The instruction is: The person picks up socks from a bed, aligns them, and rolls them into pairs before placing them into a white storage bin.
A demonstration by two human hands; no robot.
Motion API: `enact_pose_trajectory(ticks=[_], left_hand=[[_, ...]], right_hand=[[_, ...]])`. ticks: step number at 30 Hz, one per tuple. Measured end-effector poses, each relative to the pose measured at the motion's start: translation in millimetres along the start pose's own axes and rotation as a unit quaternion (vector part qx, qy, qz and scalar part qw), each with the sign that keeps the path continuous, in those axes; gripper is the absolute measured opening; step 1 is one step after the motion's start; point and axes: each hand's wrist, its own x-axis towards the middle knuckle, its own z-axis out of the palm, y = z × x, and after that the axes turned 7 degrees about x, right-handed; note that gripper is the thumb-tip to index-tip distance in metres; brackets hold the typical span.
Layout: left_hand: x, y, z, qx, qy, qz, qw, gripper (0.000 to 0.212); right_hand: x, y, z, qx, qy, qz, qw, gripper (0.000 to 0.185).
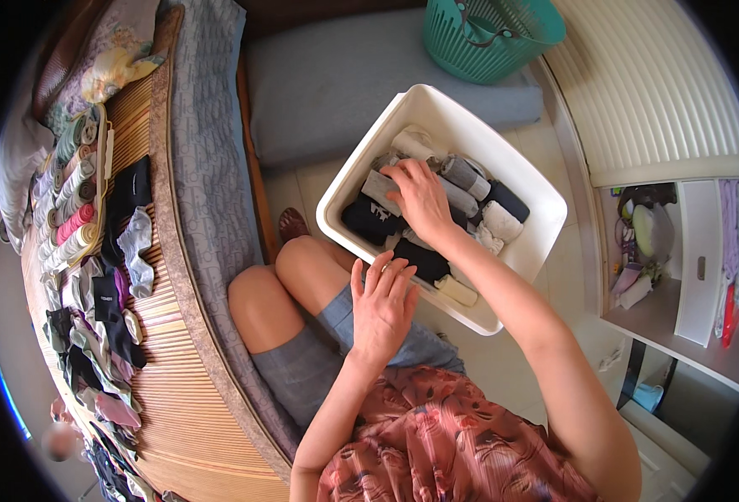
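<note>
My right hand (421, 196) reaches into a white plastic bin (526, 154), its fingers on a light grey rolled sock (380, 191); whether they grip it is hidden. Around it lie rolled socks: a black one (369, 219) with a white pattern, a grey one with a white end (465, 176), a white lacy one (501, 221) and a cream one (456, 290). At the bin's near left rim is my left hand (383, 307), fingers apart, holding nothing.
On the bed mat (175, 376) at left are a basket of rolled socks (102, 182), a grey sock (136, 251) and a pile of loose socks (96, 351). A green basket (491, 44) stands on the grey cushion (338, 81) beyond the bin. Open shelves (648, 295) are at right.
</note>
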Motion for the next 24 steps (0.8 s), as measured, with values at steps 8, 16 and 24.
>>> enact_pose_trajectory(ticks=[8, 16, 24], left_hand=[[1, 3, -2, -0.014, -0.001, 0.015, 1.0, 0.035], [-13, 2, -28, -0.043, 0.092, -0.004, 0.995, 0.036], [-35, -1, -39, -0.1, 0.138, 0.003, 0.985, 0.041]], right_hand=[[-11, 7, 20, -0.001, -0.047, 0.061, 0.997, 0.026], [-34, -17, -15, 0.008, -0.049, 0.009, 0.999, 0.044], [-37, -49, -37, 0.027, -0.076, -0.01, 0.997, 0.032]])
